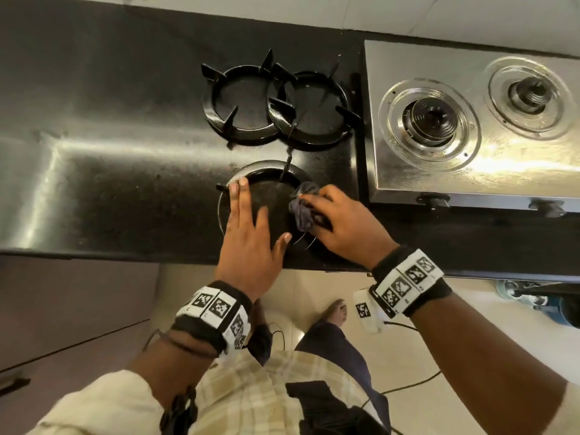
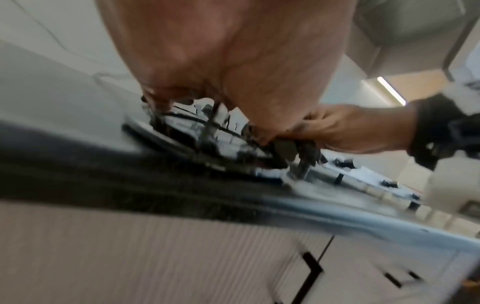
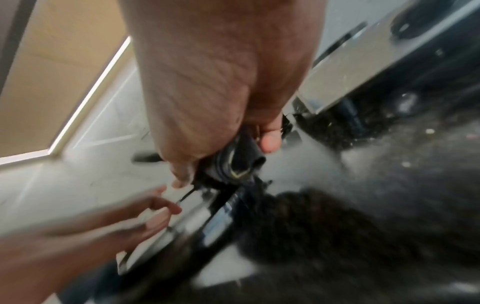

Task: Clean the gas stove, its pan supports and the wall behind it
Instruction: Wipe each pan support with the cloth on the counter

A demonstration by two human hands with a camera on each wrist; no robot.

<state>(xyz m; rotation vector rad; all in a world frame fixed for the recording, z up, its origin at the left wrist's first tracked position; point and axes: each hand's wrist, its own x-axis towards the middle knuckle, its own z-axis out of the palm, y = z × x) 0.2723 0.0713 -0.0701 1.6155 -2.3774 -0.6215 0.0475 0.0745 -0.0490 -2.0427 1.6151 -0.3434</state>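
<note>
Three pan supports sit on the black granite counter (image 1: 110,136) to the left of the steel gas stove (image 1: 470,171). From the head view I see two of them (image 1: 248,102) overlapping at the back, toward the white wall (image 1: 408,11), and the third pan support (image 1: 270,183) nearest the counter's front edge, under my hands. My left hand (image 1: 251,237) lies flat on it, fingers straight. My right hand (image 1: 342,227) grips a crumpled dark cloth (image 1: 303,211) against its right rim. The right wrist view, blurred, adds the thumb (image 3: 270,142) clamped over the cloth; the left wrist view shows pale cabinet fronts (image 2: 130,257) below the counter. The stove's two burners (image 1: 430,119) stand bare. Cream floor tiles (image 1: 423,324) lie beneath.
</note>
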